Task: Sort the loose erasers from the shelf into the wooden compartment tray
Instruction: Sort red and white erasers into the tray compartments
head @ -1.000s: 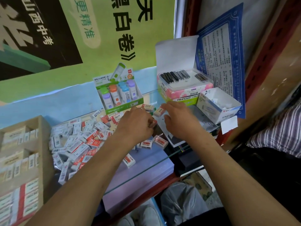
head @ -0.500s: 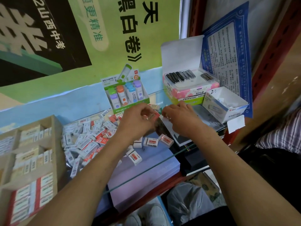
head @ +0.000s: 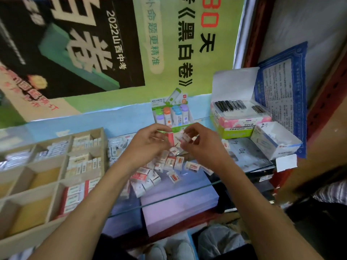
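Two hands work above a glass shelf (head: 187,192): the left hand (head: 150,141) pinches a red-sleeved eraser (head: 170,139) upright, the right hand (head: 201,143) pinches a white one (head: 185,136), both held just over the pile of loose erasers (head: 159,171). Matching each sleeve to a like-filled slot before letting go would probably keep the sorting clean. At left, the wooden compartment tray (head: 62,182) holds packed rows and some bare cells. Behind hang a green poster (head: 169,53), a display of colourful tubes (head: 171,114) and stacked stationery boxes (head: 242,121).
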Demonstrator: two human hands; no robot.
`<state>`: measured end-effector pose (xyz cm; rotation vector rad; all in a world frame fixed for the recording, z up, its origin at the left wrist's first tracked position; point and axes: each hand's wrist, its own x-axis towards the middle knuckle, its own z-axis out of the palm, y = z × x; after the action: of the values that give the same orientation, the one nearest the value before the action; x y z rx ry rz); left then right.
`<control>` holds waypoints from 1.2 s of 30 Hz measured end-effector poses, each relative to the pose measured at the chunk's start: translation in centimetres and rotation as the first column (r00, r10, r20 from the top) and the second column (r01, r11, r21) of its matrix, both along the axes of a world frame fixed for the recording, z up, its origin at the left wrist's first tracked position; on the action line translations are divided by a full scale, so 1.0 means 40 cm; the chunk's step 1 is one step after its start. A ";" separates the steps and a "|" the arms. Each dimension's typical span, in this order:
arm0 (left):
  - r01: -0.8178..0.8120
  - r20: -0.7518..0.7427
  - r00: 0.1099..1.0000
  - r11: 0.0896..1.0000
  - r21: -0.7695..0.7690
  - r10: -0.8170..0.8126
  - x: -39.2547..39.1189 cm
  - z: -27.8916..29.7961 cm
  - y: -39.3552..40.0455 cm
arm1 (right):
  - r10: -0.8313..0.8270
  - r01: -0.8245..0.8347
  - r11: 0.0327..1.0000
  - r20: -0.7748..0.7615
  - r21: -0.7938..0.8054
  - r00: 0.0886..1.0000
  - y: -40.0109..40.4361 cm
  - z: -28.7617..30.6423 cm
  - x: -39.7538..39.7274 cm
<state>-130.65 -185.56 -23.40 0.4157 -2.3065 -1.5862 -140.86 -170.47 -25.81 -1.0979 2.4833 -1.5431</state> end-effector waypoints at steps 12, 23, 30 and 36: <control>-0.450 -0.233 0.870 0.893 -0.010 0.435 0.318 -0.037 -0.123 | 0.221 -0.239 0.968 0.201 0.070 0.954 -0.189 0.042 0.196; -0.502 -0.004 0.846 0.795 -0.339 0.533 0.426 -0.073 -0.237 | 0.281 -0.306 0.935 0.152 0.177 0.948 -0.299 0.039 0.296; -0.422 0.061 0.842 0.724 -0.546 0.537 0.394 -0.091 -0.246 | 0.206 -0.236 0.939 0.143 0.249 0.968 -0.282 0.010 0.274; -0.339 0.105 0.848 0.685 -0.644 0.519 0.392 -0.096 -0.241 | 0.207 -0.240 0.938 0.149 0.250 0.967 -0.274 0.000 0.271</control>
<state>-114.99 -195.19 -27.25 0.9778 -2.4939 -0.5265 -130.00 -181.43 -25.82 -1.1565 2.3053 -1.1393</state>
